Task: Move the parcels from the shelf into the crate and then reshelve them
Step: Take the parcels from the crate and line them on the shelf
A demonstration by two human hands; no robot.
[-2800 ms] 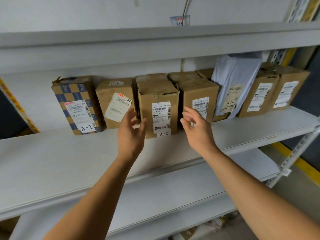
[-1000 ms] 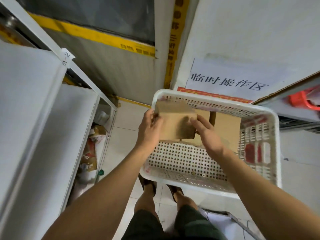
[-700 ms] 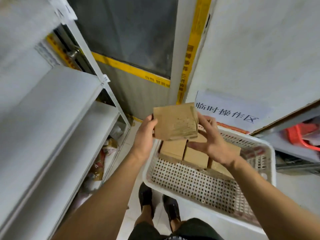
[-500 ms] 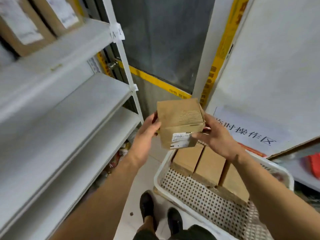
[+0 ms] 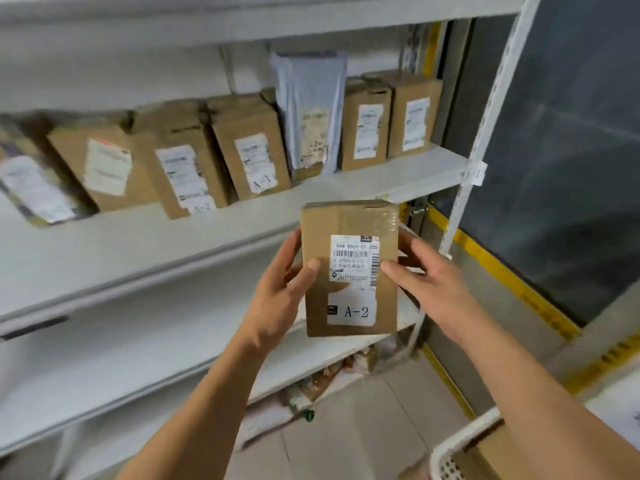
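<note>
I hold a brown cardboard parcel (image 5: 349, 216) upright in front of the shelf, its white label marked A-2 facing me. My left hand (image 5: 280, 296) grips its left edge, thumb on the front. My right hand (image 5: 426, 285) grips its right edge, thumb on the label. The white shelf (image 5: 398, 178) behind carries a row of several labelled cardboard parcels (image 5: 249, 147) and a grey plastic mailer (image 5: 308, 109). The white perforated crate (image 5: 457, 441) shows at the bottom right corner with a brown box (image 5: 495, 455) inside.
A white shelf upright (image 5: 485, 109) with an A-1 tag stands to the right of the parcel. Lower shelf boards (image 5: 138, 341) run under the held parcel. Clutter (image 5: 325, 375) lies on the bottom shelf. Yellow floor tape (image 5: 502, 275) borders a dark wall panel.
I lifted the parcel out of the crate and turned from the crate toward the shelf; its A-2 label now faces me and the crate has dropped to the bottom right corner.
</note>
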